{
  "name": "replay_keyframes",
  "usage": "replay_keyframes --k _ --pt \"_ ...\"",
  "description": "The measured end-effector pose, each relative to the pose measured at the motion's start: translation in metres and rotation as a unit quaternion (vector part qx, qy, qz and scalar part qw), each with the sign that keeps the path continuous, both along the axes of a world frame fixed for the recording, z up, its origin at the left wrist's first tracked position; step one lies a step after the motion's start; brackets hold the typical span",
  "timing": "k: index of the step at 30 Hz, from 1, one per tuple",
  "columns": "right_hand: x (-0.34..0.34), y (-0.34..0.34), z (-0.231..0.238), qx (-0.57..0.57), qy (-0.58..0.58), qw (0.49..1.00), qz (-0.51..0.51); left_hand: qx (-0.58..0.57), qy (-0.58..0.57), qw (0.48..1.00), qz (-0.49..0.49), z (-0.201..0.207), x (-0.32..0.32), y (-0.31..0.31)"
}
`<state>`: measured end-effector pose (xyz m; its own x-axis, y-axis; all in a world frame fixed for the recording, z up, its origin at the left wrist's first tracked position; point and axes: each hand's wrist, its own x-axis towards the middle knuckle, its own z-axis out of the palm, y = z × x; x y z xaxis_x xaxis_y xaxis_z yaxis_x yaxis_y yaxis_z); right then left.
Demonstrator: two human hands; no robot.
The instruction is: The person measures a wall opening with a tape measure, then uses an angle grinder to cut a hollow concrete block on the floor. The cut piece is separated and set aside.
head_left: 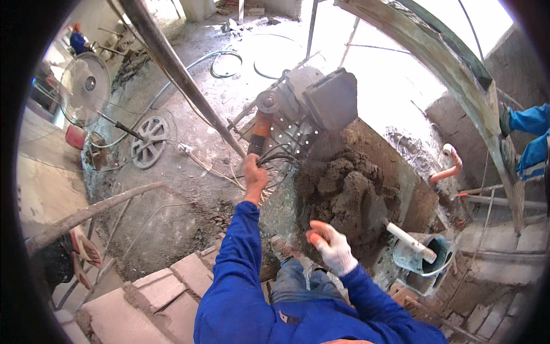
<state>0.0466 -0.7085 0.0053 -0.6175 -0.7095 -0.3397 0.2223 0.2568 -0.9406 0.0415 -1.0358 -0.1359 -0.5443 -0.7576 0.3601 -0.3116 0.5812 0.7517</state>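
My bare left hand point(254, 178) is closed round the lower end of an orange-and-black cylindrical handle point(262, 135). That handle joins a grey, mortar-crusted machine point(292, 94) with a box-like part at its right. Black cables point(281, 156) run beside my fingers. My right hand point(332, 246), in a white glove with orange fingertips, is raised in front of my body, fingers loosely bent and apart, holding nothing I can see. Beyond it lies a heap of wet brown mortar point(349, 183) on a board point(421, 200). A white tube-like handle point(409, 242) slants over a bucket point(404, 259) at the right.
A metal pole point(183, 71) slants past the machine. A fan point(90, 83) and spoked wheel point(153, 143) stand left; bricks point(160, 289) lie near me. At right, a co-worker's blue sleeve point(530, 120) reaches a curved frame point(458, 63). Another person's feet point(86, 249) show at left.
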Motion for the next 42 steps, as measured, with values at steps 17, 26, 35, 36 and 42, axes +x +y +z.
replay_keyframes --k 17,26,35,36,42 --pt "0.022 -0.114 -0.007 -0.107 -0.461 0.870 -0.135 0.022 -0.050 0.991 0.121 0.153 0.195 0.160" --pt "0.032 -0.149 -0.006 -0.124 -0.504 0.840 -0.157 0.038 -0.027 0.996 0.079 0.131 0.202 0.155" --pt "0.037 -0.238 0.037 -0.105 -0.300 0.944 -0.087 -0.222 -0.061 0.963 0.138 0.167 0.240 0.029" --pt "0.036 -0.244 0.038 -0.070 -0.259 0.960 -0.083 -0.213 -0.071 0.969 0.103 0.171 0.243 0.016" --pt "0.021 -0.246 0.038 -0.089 -0.186 0.975 -0.084 -0.121 -0.175 0.976 0.056 0.137 0.245 -0.002"
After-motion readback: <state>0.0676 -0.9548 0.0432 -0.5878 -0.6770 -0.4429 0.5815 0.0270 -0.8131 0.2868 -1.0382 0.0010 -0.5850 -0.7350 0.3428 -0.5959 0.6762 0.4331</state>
